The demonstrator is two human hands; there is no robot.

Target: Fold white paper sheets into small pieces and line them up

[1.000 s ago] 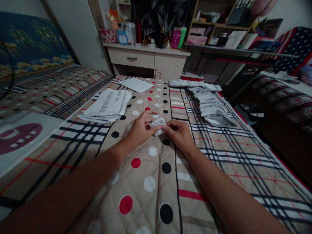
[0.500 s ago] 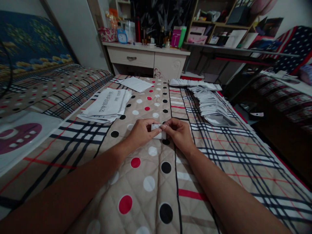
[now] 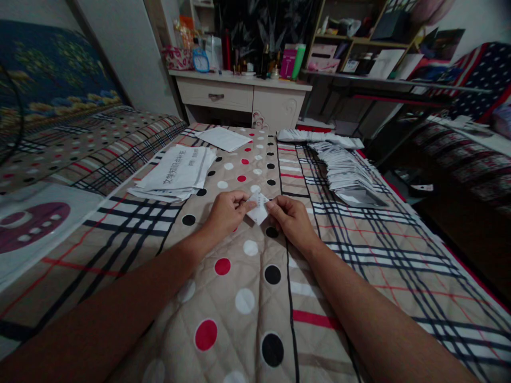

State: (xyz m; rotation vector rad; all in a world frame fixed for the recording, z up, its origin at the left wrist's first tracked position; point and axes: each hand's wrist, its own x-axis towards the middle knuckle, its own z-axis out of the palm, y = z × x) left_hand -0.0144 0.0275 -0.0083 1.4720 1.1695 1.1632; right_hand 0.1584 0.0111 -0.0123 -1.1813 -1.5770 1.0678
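Note:
Between my hands is a small folded piece of printed paper (image 3: 258, 208), turned so that it looks like a diamond. My left hand (image 3: 230, 211) pinches its left corner between thumb and fingers. On the other side, my right hand (image 3: 292, 217) grips the right corner in the same way. The paper is held just over the dotted strip of the quilted bedspread (image 3: 239, 330); whether it touches the cloth I cannot tell.
A stack of printed sheets (image 3: 171, 170) lies to the left, with another white sheet (image 3: 222, 139) behind it. Rows of folded paper pieces (image 3: 345, 170) curve along the right. A plastic bag (image 3: 80, 199) lies far left. A white dresser (image 3: 223, 96) stands beyond the bed.
The folded paper has turned from a flat rectangle to a diamond shape. My hands have moved slightly apart, from its top edge to its side corners.

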